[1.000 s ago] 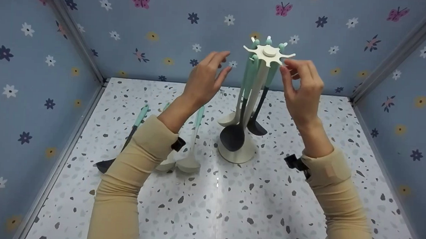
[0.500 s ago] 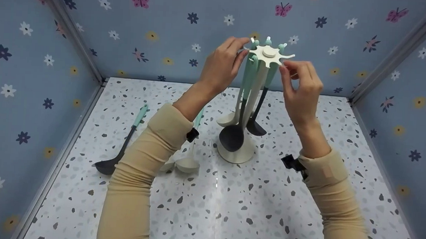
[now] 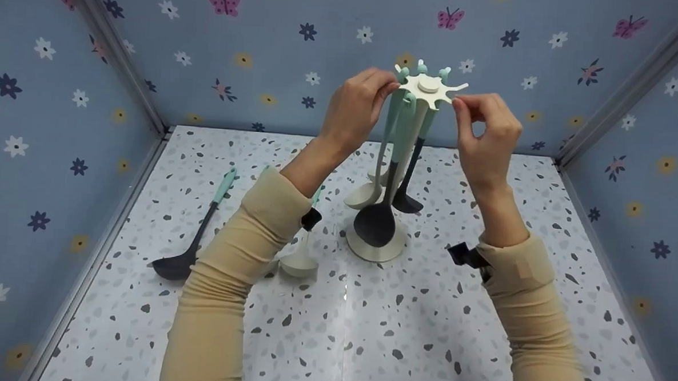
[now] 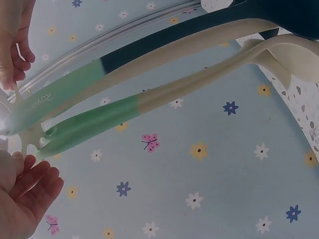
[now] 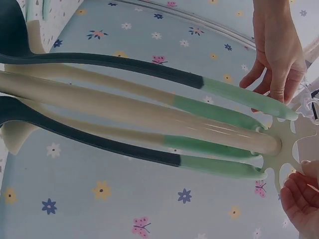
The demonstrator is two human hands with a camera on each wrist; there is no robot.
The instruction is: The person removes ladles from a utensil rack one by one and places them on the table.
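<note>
A cream rotating utensil stand (image 3: pixel 427 94) with a star-shaped hook top rises from a round base (image 3: pixel 375 250). Several utensils with mint-green handles hang from it, among them a black ladle (image 3: pixel 375 223) in front and a cream one (image 3: pixel 364 195) behind. My left hand (image 3: pixel 355 108) pinches the left edge of the hook top between thumb and fingers. On the opposite side, my right hand (image 3: pixel 489 141) pinches a hook tip. In the right wrist view, the stand's pole (image 5: pixel 199 124) runs between the hanging handles, and both hands hold the hook top (image 5: pixel 279 144).
On the speckled table (image 3: pixel 332 339), a black ladle (image 3: pixel 190 255) lies at the left. A cream ladle (image 3: pixel 299 262) lies nearer the stand, with another cream utensil mostly hidden by my left sleeve (image 3: pixel 221 277). Flower-patterned panels (image 3: pixel 265 38) enclose the back and sides.
My left hand has moved right and up to the stand's hook top and taken hold of it. The top has turned slightly, and the front black ladle has swung a little rightward.
</note>
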